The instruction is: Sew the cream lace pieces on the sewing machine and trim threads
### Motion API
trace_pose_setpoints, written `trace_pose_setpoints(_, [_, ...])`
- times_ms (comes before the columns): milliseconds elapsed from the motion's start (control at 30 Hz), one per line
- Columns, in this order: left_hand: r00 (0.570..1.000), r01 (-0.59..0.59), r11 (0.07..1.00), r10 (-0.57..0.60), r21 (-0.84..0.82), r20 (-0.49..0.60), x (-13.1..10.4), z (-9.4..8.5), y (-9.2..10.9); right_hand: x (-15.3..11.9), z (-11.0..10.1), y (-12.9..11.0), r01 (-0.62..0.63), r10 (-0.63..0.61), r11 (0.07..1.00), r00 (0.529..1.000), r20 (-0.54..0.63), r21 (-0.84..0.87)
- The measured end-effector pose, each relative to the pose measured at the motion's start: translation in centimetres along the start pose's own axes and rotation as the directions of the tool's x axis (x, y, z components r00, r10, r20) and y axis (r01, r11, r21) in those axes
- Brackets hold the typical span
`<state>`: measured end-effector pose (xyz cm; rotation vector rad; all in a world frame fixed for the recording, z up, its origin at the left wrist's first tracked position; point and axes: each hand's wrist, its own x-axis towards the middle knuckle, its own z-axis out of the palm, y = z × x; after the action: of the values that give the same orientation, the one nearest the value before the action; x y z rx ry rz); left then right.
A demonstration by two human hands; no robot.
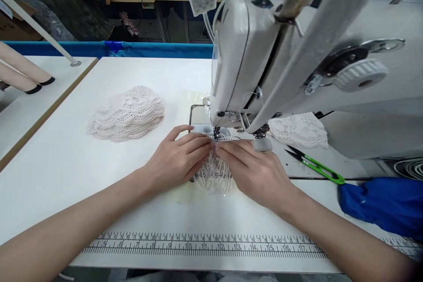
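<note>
Under the presser foot [217, 132] of a white sewing machine [244, 53] lies a piece of white lace with long fringe [216, 174]. My left hand [185, 154] pinches its upper edge just left of the foot, fingers pressed together. From the right, my right hand [254, 167] grips the same edge, its fingertips close to those of the left. Fringe threads hang down between both hands towards me. The fingertips partly cover the lace edge, and the needle point is hard to make out.
A stack of cream lace pieces [128, 112] lies to the left. Right of the machine are more lace [299, 130], green-handled thread snips [317, 165] and a blue cloth [383, 205]. A printed ruler [205, 245] runs along the front edge. A person [72, 0] is at the far left.
</note>
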<state>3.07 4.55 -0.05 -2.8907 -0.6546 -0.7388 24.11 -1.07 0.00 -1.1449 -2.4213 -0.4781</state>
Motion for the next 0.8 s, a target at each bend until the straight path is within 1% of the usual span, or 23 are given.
trace_pose_setpoints(100, [0.999, 0.016, 1.0, -0.016, -0.006, 0.047, -0.07, 0.27, 0.18, -0.15, 0.41, 0.22, -0.084, 0.085, 0.996, 0.993, 0.082, -0.024])
trace_pose_setpoints(200, [0.998, 0.019, 1.0, -0.02, 0.007, 0.064, -0.2, 0.36, 0.49, -0.24, 0.74, 0.52, -0.117, 0.124, 0.991, 0.985, 0.117, -0.067])
trace_pose_setpoints(367, [0.998, 0.02, 0.998, -0.024, 0.057, 0.057, -0.19, 0.26, 0.95, -0.21, 0.87, 0.75, -0.091, 0.106, 0.989, 0.986, 0.13, -0.119])
trace_pose_setpoints(533, [0.997, 0.037, 0.996, -0.042, 0.086, 0.067, -0.1, 0.24, 1.0, -0.16, 0.92, 0.83, -0.065, 0.083, 0.987, 0.989, 0.122, -0.145])
trace_pose_setpoints(800, [0.999, 0.025, 0.997, -0.029, 0.08, 0.044, -0.11, 0.29, 0.99, -0.31, 1.01, 0.89, -0.06, 0.08, 0.987, 0.988, 0.133, -0.148])
